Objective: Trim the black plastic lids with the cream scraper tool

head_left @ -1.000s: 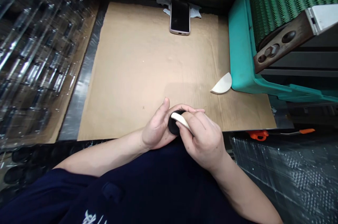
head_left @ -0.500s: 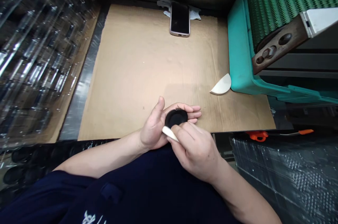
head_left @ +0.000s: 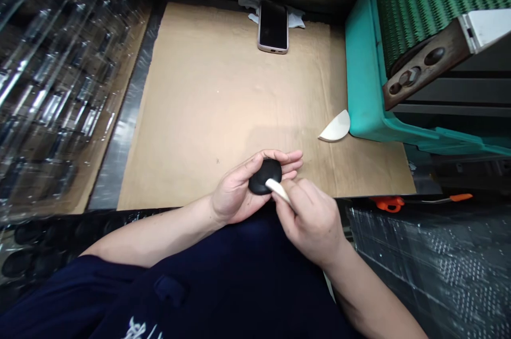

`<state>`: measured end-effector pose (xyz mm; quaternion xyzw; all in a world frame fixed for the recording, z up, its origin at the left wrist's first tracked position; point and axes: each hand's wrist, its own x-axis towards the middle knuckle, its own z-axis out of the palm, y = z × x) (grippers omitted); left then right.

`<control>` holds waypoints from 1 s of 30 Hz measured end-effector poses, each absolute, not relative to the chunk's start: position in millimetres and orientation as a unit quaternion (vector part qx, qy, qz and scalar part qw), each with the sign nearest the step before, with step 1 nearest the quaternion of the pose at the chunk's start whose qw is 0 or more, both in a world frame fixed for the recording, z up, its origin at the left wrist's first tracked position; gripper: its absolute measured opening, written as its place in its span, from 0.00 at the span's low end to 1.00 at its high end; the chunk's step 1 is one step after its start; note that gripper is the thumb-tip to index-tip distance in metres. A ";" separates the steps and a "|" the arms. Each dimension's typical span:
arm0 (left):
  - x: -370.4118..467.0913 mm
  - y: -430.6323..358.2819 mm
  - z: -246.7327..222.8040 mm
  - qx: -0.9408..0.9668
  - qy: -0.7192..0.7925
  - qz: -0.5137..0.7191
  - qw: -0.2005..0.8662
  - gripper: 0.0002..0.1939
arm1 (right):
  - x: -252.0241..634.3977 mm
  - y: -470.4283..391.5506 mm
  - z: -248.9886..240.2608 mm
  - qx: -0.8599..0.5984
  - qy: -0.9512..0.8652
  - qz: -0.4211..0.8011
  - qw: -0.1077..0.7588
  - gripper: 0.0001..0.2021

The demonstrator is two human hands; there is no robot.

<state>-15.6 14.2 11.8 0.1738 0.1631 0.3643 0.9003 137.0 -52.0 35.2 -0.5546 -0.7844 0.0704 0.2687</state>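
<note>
A black round disc [head_left: 264,176] with a smooth face lies in my left hand [head_left: 235,190]. The thumb presses at its left edge and the fingers curve behind its far side, their tips stretched out to the right. My right hand [head_left: 311,216] pinches a thin white piece [head_left: 278,188] between thumb and forefinger. Its rounded end meets the disc's lower right part, and the rest is hidden in the fingers. Farther right on the cardboard sheet [head_left: 223,89] lies a white half-round piece [head_left: 336,126], near the bin's corner.
At the back a phone [head_left: 273,27] rests on a crumpled white cloth [head_left: 296,18]. A teal bin [head_left: 363,73] and a green ridged belt [head_left: 431,3] stand on the right. Clear plastic trays [head_left: 51,78] fill the left. An orange-handled tool [head_left: 389,204] lies below the right edge.
The disc now shows a smooth face instead of its rimmed, hollow one. My left thumb has come down from upright onto its edge. My right hand has shifted right with the white piece.
</note>
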 end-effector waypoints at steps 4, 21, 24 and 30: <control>-17.1 15.6 10.0 0.166 0.182 0.300 0.922 0.23 | 155.4 -35.0 31.8 -0.573 -0.774 0.016 0.270 0.09; -13.4 15.5 11.0 0.154 0.169 0.366 0.902 0.23 | 130.3 -56.1 26.2 -0.607 -0.730 0.064 0.308 0.08; -13.5 15.5 11.7 0.153 0.181 0.377 0.896 0.23 | 121.0 -57.8 26.5 -0.575 -0.753 0.084 0.311 0.09; -15.5 16.8 15.8 0.154 0.146 0.358 0.909 0.34 | 127.1 -64.1 35.2 -0.502 -0.784 0.169 0.322 0.11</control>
